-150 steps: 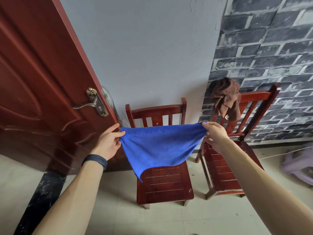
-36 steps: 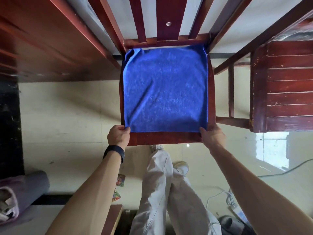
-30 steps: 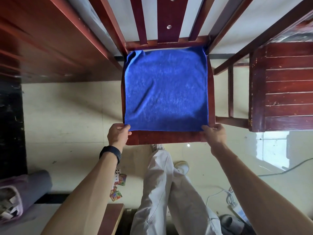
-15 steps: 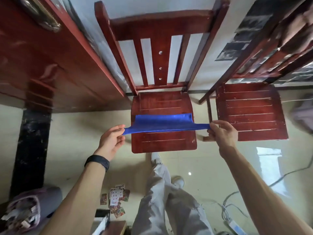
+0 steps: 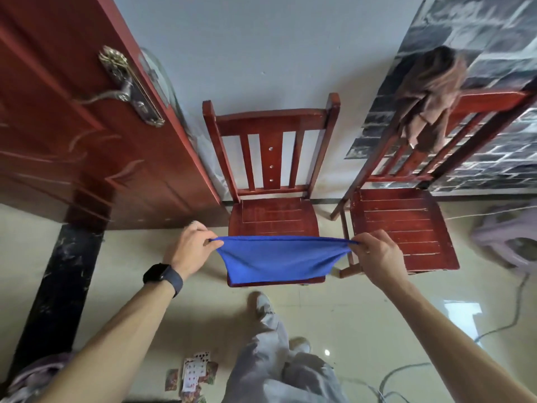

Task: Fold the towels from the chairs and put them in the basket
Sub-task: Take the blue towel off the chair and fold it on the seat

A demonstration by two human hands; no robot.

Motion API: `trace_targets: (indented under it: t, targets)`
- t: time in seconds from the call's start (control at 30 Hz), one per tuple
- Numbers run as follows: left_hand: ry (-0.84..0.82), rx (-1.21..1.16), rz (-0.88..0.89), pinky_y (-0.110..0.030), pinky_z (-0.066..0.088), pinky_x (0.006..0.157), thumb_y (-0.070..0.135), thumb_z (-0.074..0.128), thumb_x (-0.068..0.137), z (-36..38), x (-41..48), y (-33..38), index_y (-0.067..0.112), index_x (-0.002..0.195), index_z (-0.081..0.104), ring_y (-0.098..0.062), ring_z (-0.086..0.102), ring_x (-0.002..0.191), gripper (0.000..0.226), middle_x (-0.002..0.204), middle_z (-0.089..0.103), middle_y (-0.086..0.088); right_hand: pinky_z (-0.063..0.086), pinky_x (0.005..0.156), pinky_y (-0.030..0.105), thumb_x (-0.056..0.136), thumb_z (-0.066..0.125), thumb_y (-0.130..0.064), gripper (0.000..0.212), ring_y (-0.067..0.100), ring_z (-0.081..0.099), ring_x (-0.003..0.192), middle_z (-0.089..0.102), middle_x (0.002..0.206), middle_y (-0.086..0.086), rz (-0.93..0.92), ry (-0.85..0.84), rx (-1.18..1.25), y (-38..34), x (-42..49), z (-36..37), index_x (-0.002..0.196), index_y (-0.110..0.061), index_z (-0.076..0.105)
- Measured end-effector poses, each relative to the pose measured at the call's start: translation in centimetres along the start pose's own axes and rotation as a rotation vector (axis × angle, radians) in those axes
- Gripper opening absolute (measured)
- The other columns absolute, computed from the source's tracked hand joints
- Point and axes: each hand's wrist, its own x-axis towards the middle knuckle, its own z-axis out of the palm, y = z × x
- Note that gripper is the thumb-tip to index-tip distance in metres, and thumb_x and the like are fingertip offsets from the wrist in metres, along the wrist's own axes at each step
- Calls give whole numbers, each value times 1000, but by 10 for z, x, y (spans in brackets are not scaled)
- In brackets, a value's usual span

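A blue towel (image 5: 279, 258), folded over, hangs stretched between my hands above the front edge of the left red chair (image 5: 270, 216). My left hand (image 5: 190, 250) pinches its left end and my right hand (image 5: 376, 254) pinches its right end. A brown towel (image 5: 427, 94) is draped over the backrest of the right red chair (image 5: 406, 225). No basket is clearly in view.
A red door (image 5: 72, 126) stands open at the left. Playing cards (image 5: 193, 376) lie on the tiled floor by my legs. Cables (image 5: 508, 321) run across the floor at the right, near a pale purple plastic stool (image 5: 505, 237).
The towel lay flat on the left chair's seat; I folded it over and lifted it off toward me. It now hangs between my hands, and the view has tilted up.
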Motion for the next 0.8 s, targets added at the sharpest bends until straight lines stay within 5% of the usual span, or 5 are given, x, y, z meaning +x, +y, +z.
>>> trace_targets:
  t: [0.1, 0.27, 0.43, 0.8]
  targets:
    - [43, 238, 170, -34, 52, 66, 26, 76, 86, -2, -7, -2, 19, 86, 79, -25, 61, 86, 7, 90, 63, 0, 56, 65, 39, 86, 75, -9, 7, 30, 64, 79, 63, 98, 8, -185, 10, -160, 6, 0, 2, 92, -8, 74]
    - [78, 435, 372, -22, 38, 43, 16, 93, 62, -12, -10, -1, 20, 75, 78, -26, 60, 61, 19, 63, 60, 1, 55, 51, 41, 87, 75, -14, 6, 30, 61, 68, 65, 73, 4, -345, -23, -287, 21, -2, 4, 87, -8, 73]
    - [117, 452, 359, -34, 51, 49, 1, 88, 63, -3, 27, -12, 14, 78, 76, -31, 58, 64, 23, 68, 61, -5, 50, 44, 36, 84, 78, -19, 14, 32, 58, 65, 60, 68, 3, -331, -28, -347, 14, 32, 5, 83, -9, 69]
    - [242, 467, 258, -39, 47, 61, 3, 78, 77, -4, 118, -10, 17, 92, 77, -34, 60, 74, 21, 83, 69, -6, 50, 65, 43, 91, 63, -15, 13, 41, 60, 86, 66, 91, 15, -170, 44, -323, -16, 133, 16, 99, -7, 69]
